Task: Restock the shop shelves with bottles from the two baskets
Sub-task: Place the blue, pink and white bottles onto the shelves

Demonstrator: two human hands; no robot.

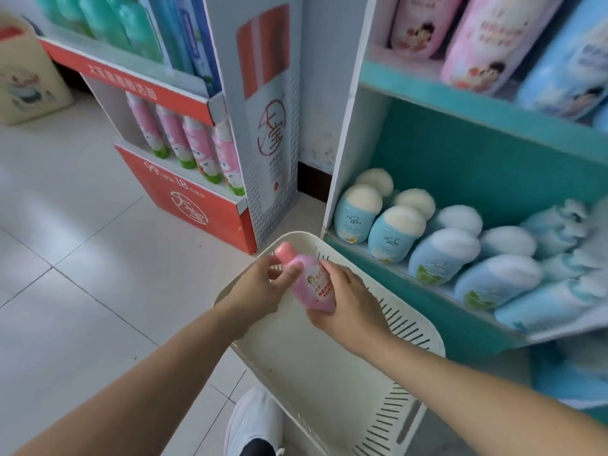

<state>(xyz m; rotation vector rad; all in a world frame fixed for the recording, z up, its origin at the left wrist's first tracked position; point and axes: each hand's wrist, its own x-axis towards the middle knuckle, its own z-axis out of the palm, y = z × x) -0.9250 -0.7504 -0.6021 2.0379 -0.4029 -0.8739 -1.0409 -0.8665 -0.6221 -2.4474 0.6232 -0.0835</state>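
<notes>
A small pink bottle [309,281] with a pink cap is held above the cream plastic basket [329,373], which stands on the floor in front of the teal shelf [493,153]. My right hand [348,304] grips the bottle's body from the right. My left hand [266,284] pinches it near the neck and cap. No bottles show inside the basket. On the teal shelf's lower level stand several blue bottles with white caps [391,238]. Pink and blue bottles [493,37] fill the level above.
A red and white cardboard display [184,192] with pink tubes [197,149] stands at the left on the tiled floor. Green bottles sit on its top tier. A cream bag [26,77] stands at the far left. My white shoe [253,419] is beside the basket.
</notes>
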